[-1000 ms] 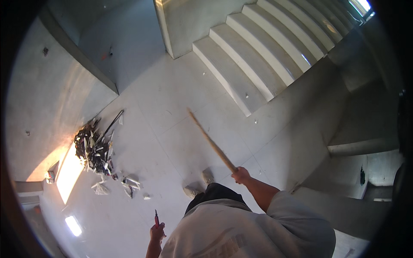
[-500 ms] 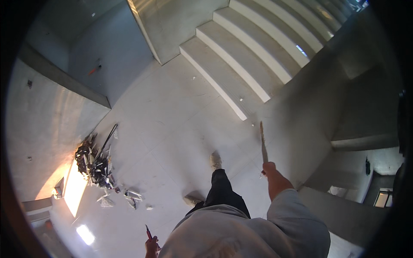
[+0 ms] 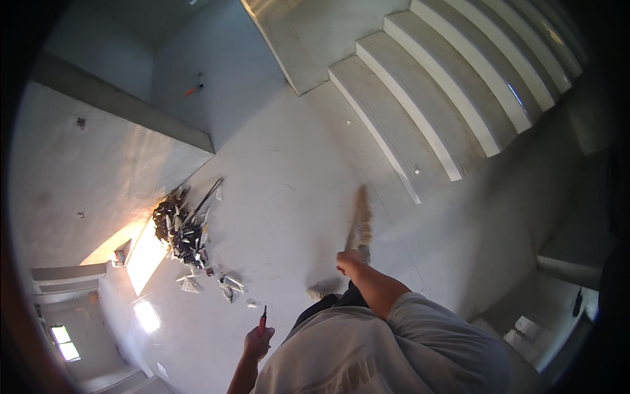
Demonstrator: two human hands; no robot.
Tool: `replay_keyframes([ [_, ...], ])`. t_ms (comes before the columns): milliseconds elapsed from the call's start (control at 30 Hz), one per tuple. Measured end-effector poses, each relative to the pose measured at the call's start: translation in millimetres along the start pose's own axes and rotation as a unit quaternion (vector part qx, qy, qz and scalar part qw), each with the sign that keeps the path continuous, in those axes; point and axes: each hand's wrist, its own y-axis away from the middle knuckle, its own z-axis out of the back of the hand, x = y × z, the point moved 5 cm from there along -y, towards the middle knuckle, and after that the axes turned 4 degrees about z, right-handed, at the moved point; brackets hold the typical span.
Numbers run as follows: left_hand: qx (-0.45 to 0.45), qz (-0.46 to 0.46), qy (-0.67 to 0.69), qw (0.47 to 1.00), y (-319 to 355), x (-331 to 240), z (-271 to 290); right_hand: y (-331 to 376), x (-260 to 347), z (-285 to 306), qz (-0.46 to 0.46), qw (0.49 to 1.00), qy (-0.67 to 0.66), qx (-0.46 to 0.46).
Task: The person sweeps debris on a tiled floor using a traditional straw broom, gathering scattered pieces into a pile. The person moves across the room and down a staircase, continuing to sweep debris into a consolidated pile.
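Note:
In my left hand (image 3: 257,343), at the lower middle, is a slim tool with a red handle (image 3: 262,323) and a thin dark tip pointing away from me. Its kind is too small to tell. My right hand (image 3: 352,261) is closed round the near end of a long, narrow, tan-brown thing (image 3: 361,207), which looks like a hand brush. Motion blurs it. It reaches forward above the pale floor, over my stepping foot; whether it touches the floor I cannot tell. The fingers of both hands are partly hidden.
A heap of dark and pale scraps (image 3: 184,230) lies against the left wall, with loose pieces (image 3: 230,286) beside it. Broad pale steps (image 3: 400,98) rise at the far right. A wall end (image 3: 207,141) juts out at the left. Bright light patches (image 3: 147,316) fall on the floor.
My right hand has swung left and inward with the brush-like thing, now in front of my body. My left hand has come up and right with the red-handled tool. The surroundings have shifted right in view.

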Motion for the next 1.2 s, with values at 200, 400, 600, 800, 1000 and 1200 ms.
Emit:
replay_keyframes([
  [200,-0.015,0.061,-0.061,0.996,-13,32,43,18,111,-36,0.134,0.984,0.092,0.074],
  [400,-0.021,-0.177,-0.261,0.949,-165,261,43,-7,180,27,0.259,0.897,0.310,-0.180],
  [600,-0.006,0.114,0.091,0.989,-191,214,93,-96,245,128,0.113,0.956,0.140,-0.232],
  [800,-0.080,0.108,0.194,0.972,-157,67,189,-159,312,88,0.183,0.623,0.759,-0.056],
  [1000,-0.042,0.160,0.180,0.970,-163,-16,190,-245,347,78,0.066,0.975,0.135,-0.164],
  [1200,0.026,0.130,-0.002,0.991,-164,-90,172,-256,372,-54,0.364,0.806,0.424,-0.194],
])
